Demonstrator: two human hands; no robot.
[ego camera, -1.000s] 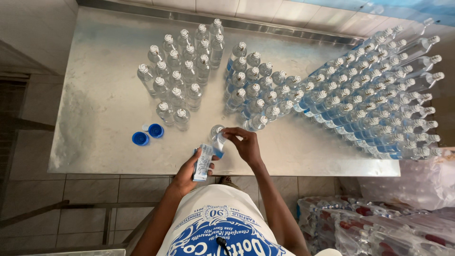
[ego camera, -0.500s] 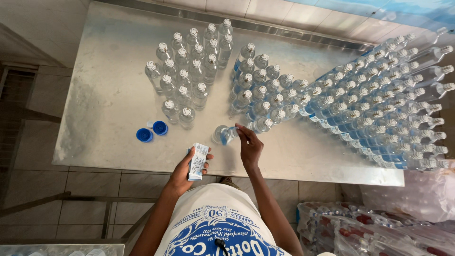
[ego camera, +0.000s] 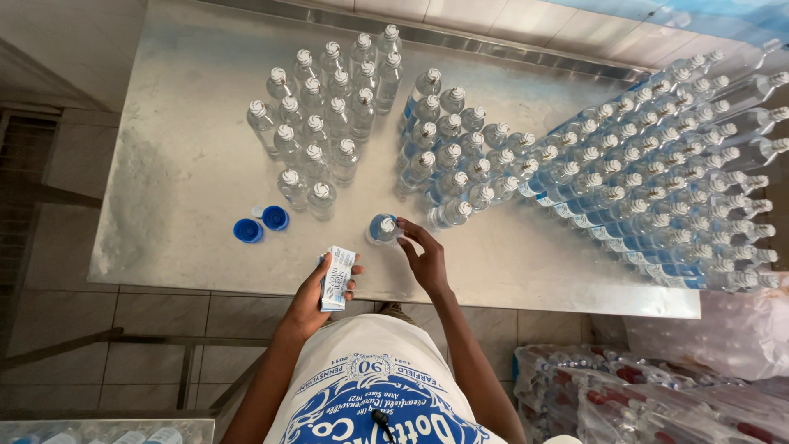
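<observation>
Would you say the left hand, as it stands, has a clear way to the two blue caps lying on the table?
Probably yes: the blue caps lie on bare table just ahead-left of the left hand, with nothing between. However, that hand already holds a stack of labels.

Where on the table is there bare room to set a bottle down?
Bare metal runs along the table's left side, left of the unlabelled bottles, and along the near edge right of the right hand on a bottle. The right half is crowded with labelled bottles. Two blue caps lie near the left hand.
</observation>
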